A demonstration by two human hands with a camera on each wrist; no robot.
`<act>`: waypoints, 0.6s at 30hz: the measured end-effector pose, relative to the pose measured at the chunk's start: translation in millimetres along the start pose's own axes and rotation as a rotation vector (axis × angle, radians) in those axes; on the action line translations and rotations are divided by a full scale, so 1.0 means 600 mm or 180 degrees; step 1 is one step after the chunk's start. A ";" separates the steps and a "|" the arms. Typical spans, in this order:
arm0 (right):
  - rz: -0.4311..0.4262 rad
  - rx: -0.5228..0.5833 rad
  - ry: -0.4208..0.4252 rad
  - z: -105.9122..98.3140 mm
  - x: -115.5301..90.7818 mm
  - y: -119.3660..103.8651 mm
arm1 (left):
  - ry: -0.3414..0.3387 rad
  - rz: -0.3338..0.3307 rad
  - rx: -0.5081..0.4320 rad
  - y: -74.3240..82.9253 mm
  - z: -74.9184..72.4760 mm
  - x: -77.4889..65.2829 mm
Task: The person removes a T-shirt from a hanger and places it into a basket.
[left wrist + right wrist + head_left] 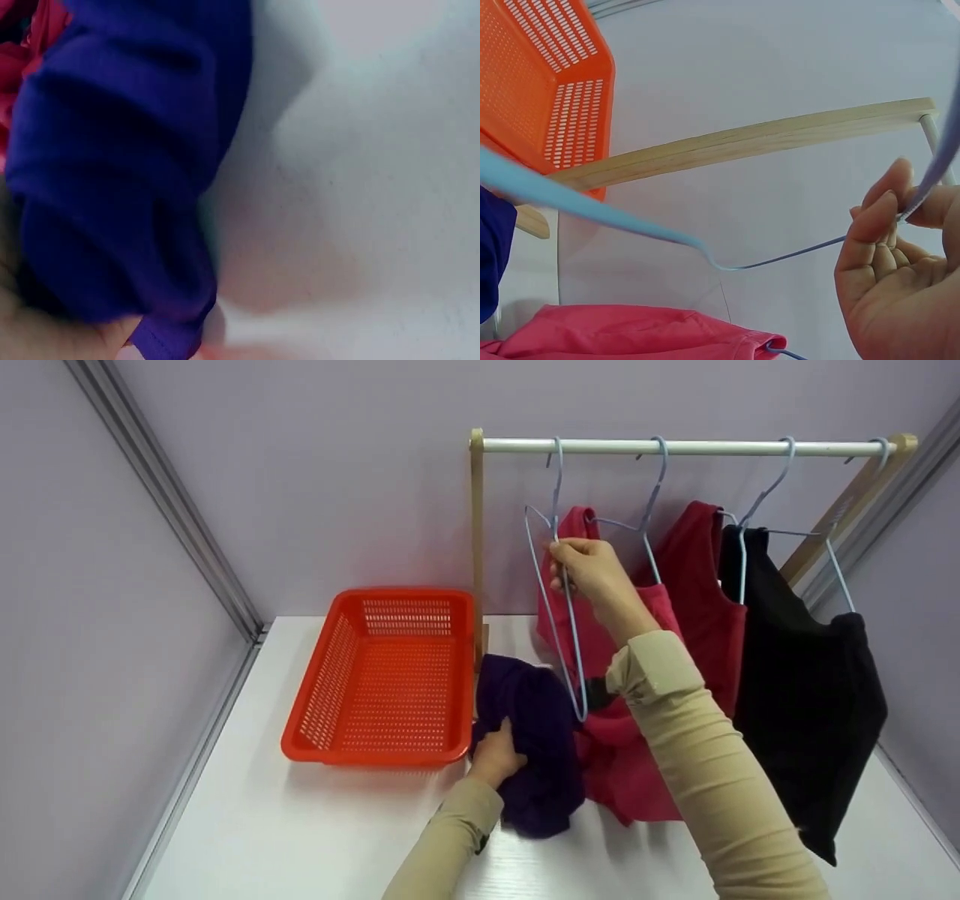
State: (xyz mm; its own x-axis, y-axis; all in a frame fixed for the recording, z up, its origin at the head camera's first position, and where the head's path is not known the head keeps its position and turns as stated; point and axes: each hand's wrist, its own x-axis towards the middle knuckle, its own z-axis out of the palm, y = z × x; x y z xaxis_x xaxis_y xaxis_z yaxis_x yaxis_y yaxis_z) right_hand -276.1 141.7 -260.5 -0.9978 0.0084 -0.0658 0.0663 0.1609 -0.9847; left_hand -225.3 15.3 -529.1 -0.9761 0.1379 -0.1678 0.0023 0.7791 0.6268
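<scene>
Spilling from left hand [496, 755]: purple cloth [541, 750]

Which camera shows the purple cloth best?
The head view: the purple cloth shows almost whole there. The left wrist view gives closer folds, cropped at the top; the right wrist view catches only a piece at its left edge.

purple garment [541, 754], pale-blue hanger [574, 634], red basket [375, 758]

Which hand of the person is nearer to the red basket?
Left. The left hand grips the purple cloth just right of the red basket; the right hand is farther right, pinching a hanger.
</scene>
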 end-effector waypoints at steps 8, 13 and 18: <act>-0.0034 -0.0071 -0.0116 -0.008 0.006 0.009 | 0.0371 -0.0025 -0.0092 0.007 -0.006 0.001; -0.0038 -0.0112 -0.0183 -0.015 0.008 0.012 | 0.0684 0.0084 -0.0182 0.033 -0.029 0.003; -0.0024 -0.0087 -0.0255 -0.021 0.010 0.012 | 0.0998 0.0189 -0.0541 0.054 -0.059 0.004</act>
State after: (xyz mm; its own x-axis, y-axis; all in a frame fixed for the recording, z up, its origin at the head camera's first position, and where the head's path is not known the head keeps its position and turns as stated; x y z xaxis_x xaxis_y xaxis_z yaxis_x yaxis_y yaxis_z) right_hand -281.8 155.1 -266.2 -0.9948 -0.0718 -0.0722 0.0576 0.1876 -0.9806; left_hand -235.2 18.8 -482.2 -0.9946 -0.0349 0.0979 0.0507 0.6591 0.7504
